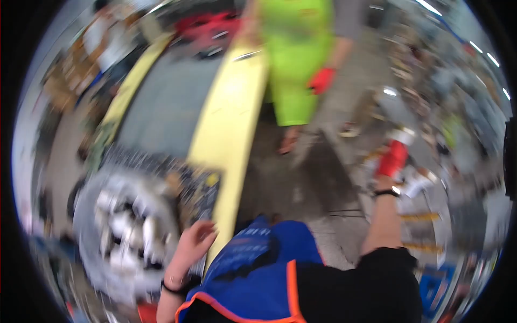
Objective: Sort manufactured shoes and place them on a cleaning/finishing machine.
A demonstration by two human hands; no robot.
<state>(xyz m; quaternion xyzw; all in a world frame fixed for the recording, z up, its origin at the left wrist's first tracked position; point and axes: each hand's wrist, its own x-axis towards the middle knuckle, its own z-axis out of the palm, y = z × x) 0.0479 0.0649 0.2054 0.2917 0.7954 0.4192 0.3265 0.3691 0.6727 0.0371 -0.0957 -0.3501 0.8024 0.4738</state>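
Note:
My left hand (pixel 195 243) is bare, with loosely bent fingers and nothing visible in it. It hovers by the near end of the conveyor's yellow side board (pixel 223 126), beside a large clear plastic bag (pixel 89 237) holding several white and silvery pieces (pixel 128 229). Stretched out to the right, my right hand (pixel 393 160) wears a red glove. Its fingers close on a white, shiny piece (pixel 403 135), too blurred to name. More white, shiny pieces (pixel 417 182) lie just beyond that glove.
A grey belt (pixel 167 97) runs away from me, with a dark, cluttered strip (pixel 196 188) at its near end. Across the side board stands a person in a lime-green apron (pixel 296 59) and a red glove (pixel 322 81). Another person (pixel 105 40) is at far left, near cardboard boxes (pixel 67 81).

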